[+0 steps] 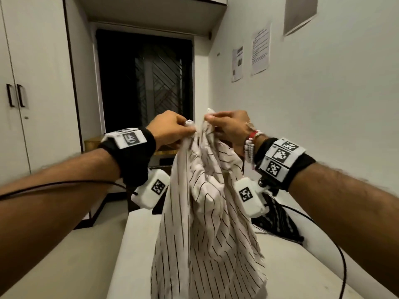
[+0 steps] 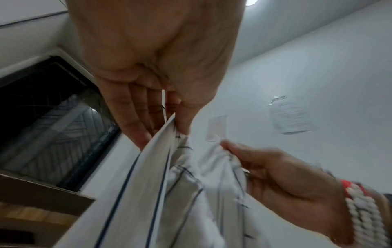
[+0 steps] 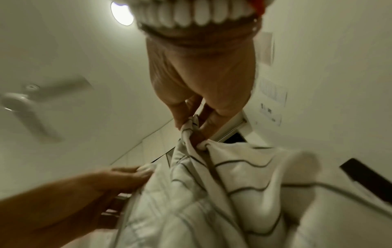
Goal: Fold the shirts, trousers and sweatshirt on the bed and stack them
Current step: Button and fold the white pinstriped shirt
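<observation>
A white shirt with thin dark stripes (image 1: 205,223) hangs bunched in the air over the bed (image 1: 287,262). My left hand (image 1: 172,130) pinches its top edge on the left, and my right hand (image 1: 228,126) pinches the top edge close beside it. In the left wrist view the left hand (image 2: 169,117) pinches the striped shirt (image 2: 169,193), with the right hand (image 2: 275,171) gripping it lower right. In the right wrist view the right hand (image 3: 197,120) holds a twisted bit of the shirt (image 3: 212,193), and the left hand (image 3: 118,177) grips its left side.
A dark patterned garment (image 1: 278,221) lies on the bed at the right, behind the shirt. White wardrobe doors (image 1: 32,83) stand at the left and a dark window (image 1: 146,78) ahead. The right wall (image 1: 323,104) carries papers. Cables run from both wrists.
</observation>
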